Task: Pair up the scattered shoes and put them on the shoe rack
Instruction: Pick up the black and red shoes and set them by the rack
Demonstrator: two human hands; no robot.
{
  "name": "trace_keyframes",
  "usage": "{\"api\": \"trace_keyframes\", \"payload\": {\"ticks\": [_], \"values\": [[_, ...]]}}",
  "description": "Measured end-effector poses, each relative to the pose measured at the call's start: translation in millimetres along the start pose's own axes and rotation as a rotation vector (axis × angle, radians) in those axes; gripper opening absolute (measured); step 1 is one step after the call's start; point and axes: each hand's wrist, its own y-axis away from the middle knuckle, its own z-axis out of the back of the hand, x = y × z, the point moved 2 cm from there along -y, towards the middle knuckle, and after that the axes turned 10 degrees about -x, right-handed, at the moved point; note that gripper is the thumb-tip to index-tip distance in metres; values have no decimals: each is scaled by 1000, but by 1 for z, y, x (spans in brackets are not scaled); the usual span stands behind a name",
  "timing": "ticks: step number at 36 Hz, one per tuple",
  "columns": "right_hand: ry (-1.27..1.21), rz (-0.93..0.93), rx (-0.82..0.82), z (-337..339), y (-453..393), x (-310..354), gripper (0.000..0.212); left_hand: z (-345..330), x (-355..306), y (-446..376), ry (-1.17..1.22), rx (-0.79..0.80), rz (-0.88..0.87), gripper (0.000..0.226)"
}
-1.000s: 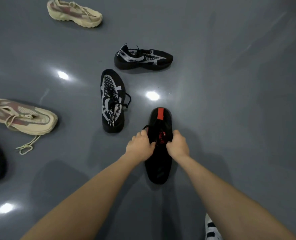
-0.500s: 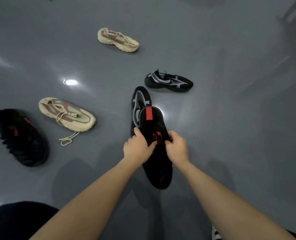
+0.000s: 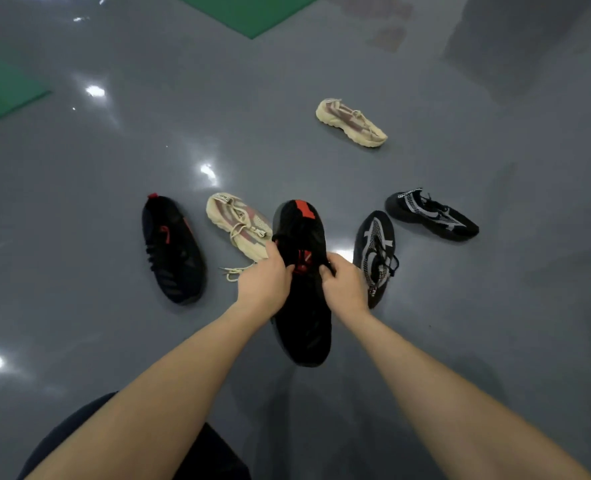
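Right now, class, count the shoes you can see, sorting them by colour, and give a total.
Black with red: 2, the held shoe in the left hand and right hand, and the floor shoe.
Beige: 2.
Black with grey-white pattern: 2.
Total: 6.

Toe of the nearer beige sneaker (image 3: 238, 225) is hidden behind the left hand (image 3: 264, 285). Fingertips of both hands are tucked into the held black shoe (image 3: 302, 289), unseen. Dark trouser leg (image 3: 79, 441) cut off at btm edge.
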Motion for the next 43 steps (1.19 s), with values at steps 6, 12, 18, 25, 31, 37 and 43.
{"api": "trace_keyframes", "payload": {"ticks": [6,12,18,25,31,37,43], "values": [[22,104,51,-44,-3,50,24,16,58,-11,-6,-84,83,39],[-40,141,131,-89,-3,86,25,29,110,-15,61,-87,287,31],[-73,222,321,-141,-15,106,26,31,178,-8,103,-170,520,27],[157,160,480,-207,-31,99,48,2,237,-9,94,-331,738,22],[238,158,540,-253,-40,97,49,-18,254,-14,84,-395,791,23],[295,169,495,-278,-44,94,45,-32,257,-11,94,-427,797,33],[315,112,455,-282,-49,92,37,-41,255,-16,104,-430,786,35]]}}
